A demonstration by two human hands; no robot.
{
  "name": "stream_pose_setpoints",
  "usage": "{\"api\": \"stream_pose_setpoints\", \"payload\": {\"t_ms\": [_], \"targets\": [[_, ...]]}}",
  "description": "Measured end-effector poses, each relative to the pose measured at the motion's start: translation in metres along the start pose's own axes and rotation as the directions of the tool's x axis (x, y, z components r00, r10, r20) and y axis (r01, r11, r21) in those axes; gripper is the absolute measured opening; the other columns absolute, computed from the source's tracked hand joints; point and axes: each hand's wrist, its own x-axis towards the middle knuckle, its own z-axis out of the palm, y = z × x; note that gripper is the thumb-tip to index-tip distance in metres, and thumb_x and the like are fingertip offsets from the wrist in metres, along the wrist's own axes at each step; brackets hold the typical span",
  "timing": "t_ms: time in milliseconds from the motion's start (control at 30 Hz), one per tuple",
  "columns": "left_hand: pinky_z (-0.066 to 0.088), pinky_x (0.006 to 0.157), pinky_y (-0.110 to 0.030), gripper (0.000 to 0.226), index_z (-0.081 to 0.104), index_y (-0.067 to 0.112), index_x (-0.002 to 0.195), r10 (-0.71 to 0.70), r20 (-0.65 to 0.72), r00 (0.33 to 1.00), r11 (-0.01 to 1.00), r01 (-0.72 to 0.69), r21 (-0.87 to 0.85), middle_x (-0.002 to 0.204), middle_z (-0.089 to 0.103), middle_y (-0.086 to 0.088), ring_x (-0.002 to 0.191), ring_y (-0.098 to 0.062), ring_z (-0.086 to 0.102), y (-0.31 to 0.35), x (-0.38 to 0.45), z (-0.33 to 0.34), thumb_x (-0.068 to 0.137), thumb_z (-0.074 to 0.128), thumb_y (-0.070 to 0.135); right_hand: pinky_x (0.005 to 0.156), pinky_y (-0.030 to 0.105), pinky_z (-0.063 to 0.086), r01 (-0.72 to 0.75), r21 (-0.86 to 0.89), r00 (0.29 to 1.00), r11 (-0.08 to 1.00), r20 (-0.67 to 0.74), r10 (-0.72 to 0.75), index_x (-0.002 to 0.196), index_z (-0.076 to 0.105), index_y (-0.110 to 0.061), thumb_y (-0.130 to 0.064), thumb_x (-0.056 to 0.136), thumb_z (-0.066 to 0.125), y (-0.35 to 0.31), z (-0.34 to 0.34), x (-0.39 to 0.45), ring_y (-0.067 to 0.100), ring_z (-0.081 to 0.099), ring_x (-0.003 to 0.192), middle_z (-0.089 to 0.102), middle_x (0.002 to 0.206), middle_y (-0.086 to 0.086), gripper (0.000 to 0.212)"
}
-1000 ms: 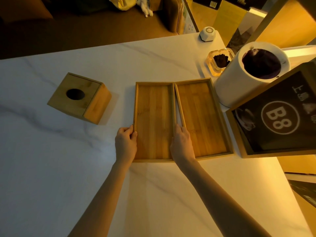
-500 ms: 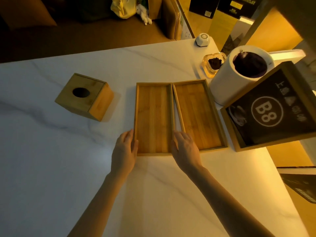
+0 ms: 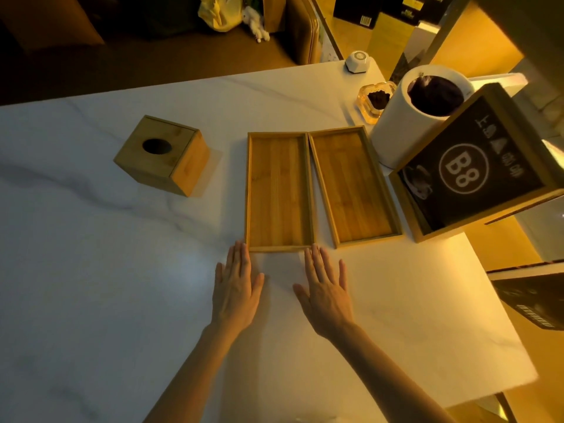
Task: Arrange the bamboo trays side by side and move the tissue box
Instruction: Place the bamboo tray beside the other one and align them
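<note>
Two shallow bamboo trays lie side by side on the white marble table (image 3: 91,300). The left tray (image 3: 277,190) and the right tray (image 3: 354,187) touch at their far corners and spread slightly apart toward me. A wooden tissue box (image 3: 163,154) with a round hole on top sits to the left of the trays, turned at an angle. My left hand (image 3: 236,288) lies flat and open just below the left tray's near left corner. My right hand (image 3: 328,293) lies flat and open below that tray's near right corner. Neither hand holds anything.
A white cylindrical bin (image 3: 418,114) stands right of the trays. A framed black sign marked B8 (image 3: 470,169) leans at the table's right edge. A glass ashtray (image 3: 377,99) and a small white device (image 3: 357,61) sit at the far right corner.
Both hands have let go of the left tray's sides and drawn back toward me, now flat on the table. The trays stay side by side.
</note>
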Motion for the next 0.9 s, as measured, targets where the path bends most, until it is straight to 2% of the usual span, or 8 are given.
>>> {"api": "stream_pose_setpoints", "payload": {"t_ms": [133,233,367,467,667,767,900], "targets": [[0.001,0.113,-0.038,0.072,-0.011,0.012,0.140,0.001,0.000,1.000,1.000,-0.001,-0.006,0.156,0.001,-0.009,0.144,-0.022,0.002,0.001,-0.001,0.004,0.084,0.014,0.049,0.091,0.030,-0.041,0.003,-0.055,1.000,0.998,0.020,-0.002,0.133,-0.023,-0.025,-0.056,0.083,0.006,0.005,-0.001,0.001,0.017,-0.041,0.124,-0.029,0.143,-0.004,0.066],[-0.002,0.110,-0.036,0.071,-0.016,0.014,0.135,0.020,-0.017,1.000,1.000,-0.020,0.022,0.156,0.004,-0.008,0.143,-0.022,0.004,0.005,-0.004,0.010,0.082,0.006,0.055,0.091,0.030,-0.042,-0.005,-0.071,1.000,0.997,0.024,0.006,0.134,-0.023,-0.025,-0.056,0.083,0.006,0.010,-0.002,0.001,0.017,-0.040,0.125,-0.028,0.144,-0.004,0.066],[-0.002,0.110,-0.037,0.078,-0.010,0.012,0.140,0.024,-0.024,0.999,0.999,-0.023,0.028,0.156,0.004,-0.008,0.142,-0.019,0.001,0.008,-0.007,0.015,0.076,0.000,0.056,0.089,0.029,-0.044,0.007,-0.093,1.000,0.996,0.018,-0.005,0.134,-0.022,-0.025,-0.056,0.088,0.003,0.017,-0.003,0.001,0.018,-0.039,0.126,-0.028,0.145,-0.003,0.061],[-0.002,0.110,-0.036,0.078,-0.011,0.013,0.140,0.026,-0.019,0.999,0.999,-0.026,0.021,0.156,0.003,-0.008,0.143,-0.020,0.002,0.010,-0.007,0.016,0.076,-0.001,0.056,0.087,0.028,-0.047,0.027,-0.104,0.999,0.994,0.023,-0.025,0.136,-0.020,-0.024,-0.057,0.083,0.003,0.021,-0.005,0.001,0.018,-0.037,0.128,-0.027,0.146,-0.004,0.067],[-0.003,0.111,-0.036,0.078,-0.009,0.012,0.141,0.035,0.002,0.999,0.999,-0.035,0.030,0.156,0.002,-0.008,0.143,-0.021,0.002,0.016,-0.009,0.017,0.077,-0.001,0.056,0.093,0.029,-0.042,0.060,-0.077,0.998,0.995,0.033,-0.057,0.136,-0.020,-0.025,-0.066,0.067,-0.024,0.031,-0.004,0.002,0.023,-0.032,0.132,-0.026,0.146,-0.003,0.080],[0.001,0.114,-0.037,0.071,-0.007,0.012,0.141,0.009,0.014,1.000,1.000,-0.009,0.020,0.156,0.001,-0.007,0.144,-0.021,0.000,0.021,-0.010,0.013,0.085,0.008,0.053,0.093,0.029,-0.040,0.069,-0.072,0.997,0.995,0.032,-0.067,0.135,-0.022,-0.026,-0.065,0.065,-0.026,0.033,-0.006,0.001,0.021,-0.034,0.131,-0.027,0.146,-0.003,0.081],[0.011,0.116,-0.042,0.057,0.010,0.012,0.142,-0.024,-0.060,0.998,0.998,0.020,-0.065,0.155,0.012,-0.009,0.144,-0.023,0.008,0.030,-0.003,0.001,0.094,0.026,0.038,0.096,0.028,-0.037,0.088,-0.076,0.996,0.993,0.000,-0.088,0.137,-0.017,-0.022,-0.065,0.067,-0.024,0.035,-0.011,0.005,0.020,-0.027,0.135,-0.020,0.146,-0.006,0.082]]}}
